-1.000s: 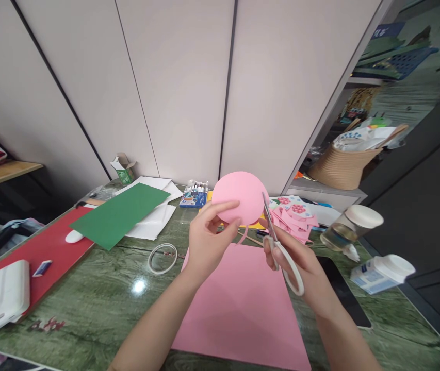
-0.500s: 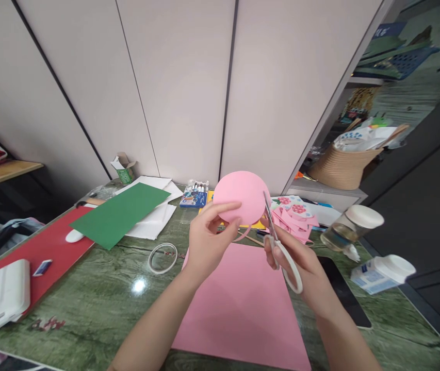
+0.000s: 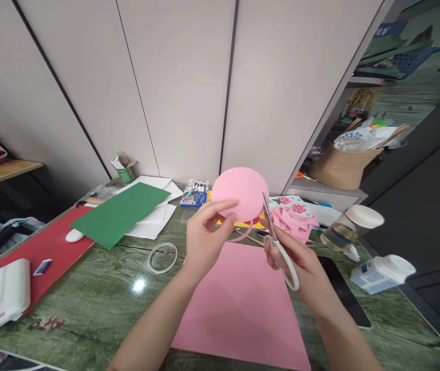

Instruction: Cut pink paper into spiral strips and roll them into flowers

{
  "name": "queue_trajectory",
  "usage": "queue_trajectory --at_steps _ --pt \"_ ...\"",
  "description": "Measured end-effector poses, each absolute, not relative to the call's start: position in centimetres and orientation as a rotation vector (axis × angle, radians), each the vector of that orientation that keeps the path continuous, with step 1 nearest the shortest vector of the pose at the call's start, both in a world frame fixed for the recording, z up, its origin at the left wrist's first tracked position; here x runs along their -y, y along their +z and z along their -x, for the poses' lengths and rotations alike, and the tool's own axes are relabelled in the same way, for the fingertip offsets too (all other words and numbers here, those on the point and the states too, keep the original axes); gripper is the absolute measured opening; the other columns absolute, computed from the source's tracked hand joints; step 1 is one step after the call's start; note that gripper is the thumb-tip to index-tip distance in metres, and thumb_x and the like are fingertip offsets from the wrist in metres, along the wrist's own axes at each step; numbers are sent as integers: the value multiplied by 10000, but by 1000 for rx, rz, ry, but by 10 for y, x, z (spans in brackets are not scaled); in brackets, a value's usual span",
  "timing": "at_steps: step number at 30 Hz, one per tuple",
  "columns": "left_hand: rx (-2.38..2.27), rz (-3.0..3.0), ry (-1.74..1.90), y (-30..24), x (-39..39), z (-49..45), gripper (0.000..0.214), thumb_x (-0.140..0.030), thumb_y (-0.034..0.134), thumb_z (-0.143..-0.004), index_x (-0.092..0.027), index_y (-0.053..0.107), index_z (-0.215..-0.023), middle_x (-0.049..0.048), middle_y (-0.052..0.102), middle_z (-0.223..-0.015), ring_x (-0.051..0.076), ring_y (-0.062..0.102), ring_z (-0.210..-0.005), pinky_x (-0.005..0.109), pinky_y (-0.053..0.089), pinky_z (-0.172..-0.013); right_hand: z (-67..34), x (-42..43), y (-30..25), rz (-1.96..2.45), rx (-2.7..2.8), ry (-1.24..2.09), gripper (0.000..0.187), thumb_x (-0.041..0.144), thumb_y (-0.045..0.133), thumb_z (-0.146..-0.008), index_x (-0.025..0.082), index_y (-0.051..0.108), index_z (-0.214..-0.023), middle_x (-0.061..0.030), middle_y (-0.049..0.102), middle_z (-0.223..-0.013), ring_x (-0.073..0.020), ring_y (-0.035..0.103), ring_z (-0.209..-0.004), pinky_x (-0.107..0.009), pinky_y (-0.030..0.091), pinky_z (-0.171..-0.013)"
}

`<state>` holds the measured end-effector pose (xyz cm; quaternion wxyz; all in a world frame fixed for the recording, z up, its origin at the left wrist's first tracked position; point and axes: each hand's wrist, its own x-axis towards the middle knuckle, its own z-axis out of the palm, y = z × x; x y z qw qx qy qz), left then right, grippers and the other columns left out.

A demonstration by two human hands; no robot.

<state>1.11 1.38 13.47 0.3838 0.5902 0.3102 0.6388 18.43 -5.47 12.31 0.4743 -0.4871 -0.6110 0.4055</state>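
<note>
Your left hand [image 3: 206, 239] pinches a round pink paper [image 3: 241, 188], its index finger lying across the near face and its thumb against the lower edge. The paper is held up above the tabletop [image 3: 107, 301], centred in front of you. Your right hand [image 3: 300, 265] grips a pair of scissors [image 3: 273, 239] by the pale handles, blades pointing upward at the right edge of the round paper. The blades look close together; you can't tell from here how far they are parted. Below the round paper hangs a narrow pink strip [image 3: 248, 232], curving down and to the left; whether it is joined to the paper is hard to see.

Under your hands a large pink sheet [image 3: 239, 304] lies flat, reaching toward you. Just beyond your right hand sits a heap of pink scraps [image 3: 291, 224], and a dark tablet [image 3: 346, 291] lies beside that wrist. Further right stand a white-lidded jar [image 3: 339, 234] and a white bottle [image 3: 378, 273]. To the left of your left hand you have a white ring [image 3: 150, 259] on the tabletop, then a green sheet [image 3: 123, 214] resting partly over white papers [image 3: 153, 221] and a red sheet [image 3: 53, 252].
</note>
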Motion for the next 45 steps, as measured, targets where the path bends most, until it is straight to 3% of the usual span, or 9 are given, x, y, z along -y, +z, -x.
queue_trajectory --at_steps 13,38,45 --pt "-786 -1476 1572 134 -10 -16 254 -202 664 -732 -228 693 -983 62 637 -1049 150 599 -861 249 509 -704 -179 57 124 1127 1444 1002 397 398 494 -897 267 491 -1271 0 425 -775 -145 381 -666 -275 392 -598" --pt "-751 -1514 1622 134 -13 -13 223 -172 637 -779 -227 703 -985 53 663 -993 141 598 -917 223 499 -745 -177 54 122 1144 1442 962 382 292 465 -916 264 482 -1297 19 406 -735 -126 365 -634 -260 364 -582" --pt "-733 -1405 1659 130 -14 -17 289 -193 694 -729 -228 695 -1016 59 647 -1029 126 605 -838 230 520 -719 -175 55 121 1110 1426 1009 366 295 499 -904 269 503 -1268 29 407 -700 -120 366 -617 -251 368 -565"
